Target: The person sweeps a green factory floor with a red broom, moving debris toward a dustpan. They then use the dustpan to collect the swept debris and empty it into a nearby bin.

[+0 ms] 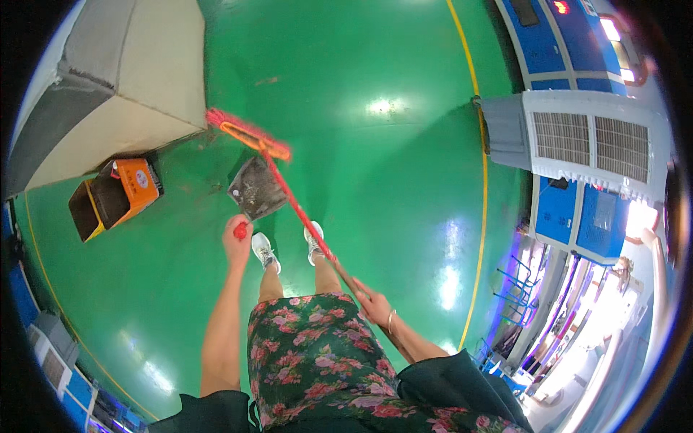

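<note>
My left hand [237, 249] is closed around the red grip of a long-handled dustpan. Its grey, dirt-marked pan [258, 189] appears just beyond that hand, in front of my white shoes. My right hand [375, 308] grips the stick of a broom, wrapped round its brownish upper part. From there the red stick [296, 207] slants up and left to the broom head [249, 135], which has red bristles and an orange frame. The head is a little blurred and lies just beyond the pan, near a beige machine's corner. I cannot tell whether bristles and pan touch.
The large beige machine casing [159, 65] fills the upper left. Beside it stand open orange and yellow bins [133, 189]. A grey-white air cooler [592, 137] and blue cabinets [556, 209] line the right, past a yellow line [482, 216] on the green floor [390, 195].
</note>
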A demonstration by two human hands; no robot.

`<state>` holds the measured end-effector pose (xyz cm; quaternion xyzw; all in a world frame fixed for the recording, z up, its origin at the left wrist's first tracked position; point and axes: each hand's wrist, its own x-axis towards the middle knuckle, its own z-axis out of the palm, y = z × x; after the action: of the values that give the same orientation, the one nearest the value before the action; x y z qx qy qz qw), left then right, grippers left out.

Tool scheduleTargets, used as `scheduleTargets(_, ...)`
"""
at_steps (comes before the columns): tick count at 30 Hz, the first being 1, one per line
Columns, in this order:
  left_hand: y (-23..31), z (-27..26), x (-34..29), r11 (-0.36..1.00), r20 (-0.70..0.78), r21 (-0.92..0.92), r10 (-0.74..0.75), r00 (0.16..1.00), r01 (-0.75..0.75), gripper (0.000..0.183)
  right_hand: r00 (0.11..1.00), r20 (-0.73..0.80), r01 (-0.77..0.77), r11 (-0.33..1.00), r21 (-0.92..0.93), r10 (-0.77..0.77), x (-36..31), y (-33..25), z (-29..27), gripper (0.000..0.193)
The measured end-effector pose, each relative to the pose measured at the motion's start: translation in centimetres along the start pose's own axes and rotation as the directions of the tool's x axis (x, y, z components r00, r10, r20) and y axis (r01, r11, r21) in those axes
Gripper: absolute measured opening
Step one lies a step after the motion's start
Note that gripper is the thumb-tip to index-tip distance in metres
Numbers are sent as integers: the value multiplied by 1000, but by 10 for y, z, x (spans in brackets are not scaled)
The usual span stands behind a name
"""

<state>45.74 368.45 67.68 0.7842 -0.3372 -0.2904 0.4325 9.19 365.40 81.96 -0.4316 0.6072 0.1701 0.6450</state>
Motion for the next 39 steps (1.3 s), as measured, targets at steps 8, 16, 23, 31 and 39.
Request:
scheduleTargets(8, 5, 19, 4, 999, 72, 4, 41, 997, -42, 11, 903, -359, 175, 964, -201, -238, 130, 14, -10, 47)
scheduleTargets(16, 4, 44, 10, 995, 125, -41, 101, 987, -96, 12, 999, 41, -19, 922, 388, 4, -6, 71, -8, 46)
scheduleTargets(23, 34, 84, 16, 995, 183, -95, 28, 983, -11, 14, 944, -319, -13, 977, 215, 83, 52, 94, -148, 45)
scheduleTargets(31, 56, 122, 21, 994, 190, -88, -40, 981, 57, 10, 554, -775, 80, 947, -312, -303, 291, 61, -469, 42)
scheduleTargets(39, 55, 138, 23, 998, 224, -35, -45, 973, 55, 12, 615, -777, 41, 990, -135, -131, 346, 67, -449, 48)
